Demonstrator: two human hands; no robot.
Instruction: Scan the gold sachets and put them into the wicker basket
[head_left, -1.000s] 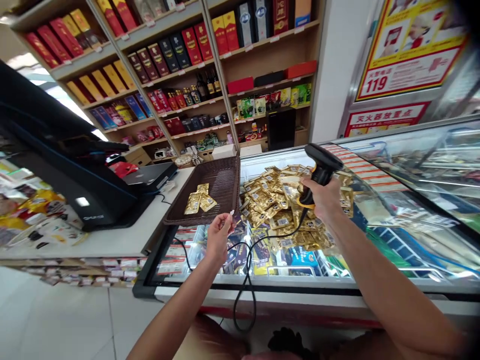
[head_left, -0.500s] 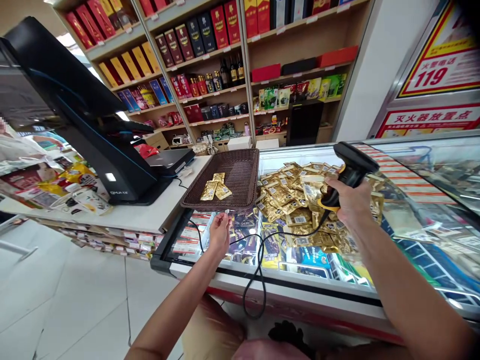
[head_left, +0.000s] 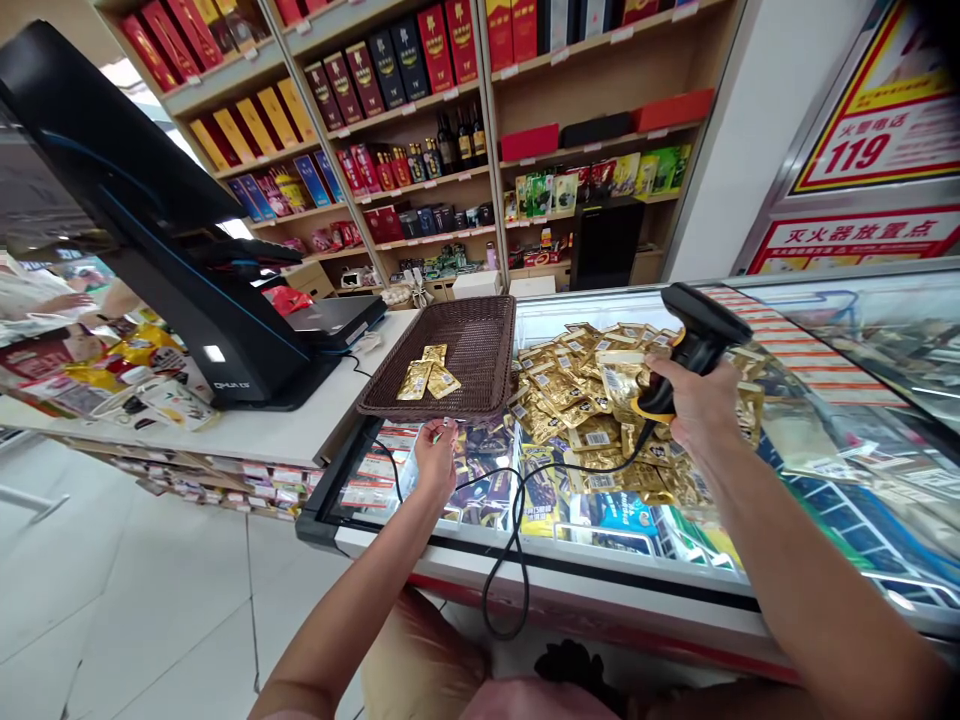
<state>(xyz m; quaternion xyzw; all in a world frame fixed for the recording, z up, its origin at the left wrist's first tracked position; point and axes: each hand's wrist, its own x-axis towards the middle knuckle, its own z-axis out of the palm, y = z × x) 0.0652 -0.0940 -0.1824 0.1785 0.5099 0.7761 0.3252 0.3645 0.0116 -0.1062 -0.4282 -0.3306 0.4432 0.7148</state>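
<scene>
1. A black barcode scanner (head_left: 701,325) is held up over the glass-topped freezer (head_left: 637,597), its head tilted above a heap of gold packets (head_left: 562,390).
2. The person's right hand (head_left: 705,400) has its fingers curled firmly round the scanner's handle, with the thumb side toward the heap.
3. Just beside that hand, one gold packet (head_left: 621,382) lies on top of the others; whether the fingers also have hold of it cannot be told.
4. The left hand (head_left: 435,460) is near the front edge of the basket, thumb and fingertips pinched together on a pale scrap (head_left: 448,422) too small to identify.
5. The brown woven basket (head_left: 484,350) stands left of the heap; three gold packets (head_left: 429,375) lie inside, close together.
6. From the scanner's handle a black cable (head_left: 525,600) runs leftward over the glass and drops in a loop past the freezer's front edge.
7. Left of the basket is a white counter (head_left: 300,440) with a dark checkout terminal (head_left: 195,290).
8. Farther back rises wooden shelving (head_left: 622,85) filled with boxes and bottles; red-and-yellow signs (head_left: 862,150) hang at the right.
</scene>
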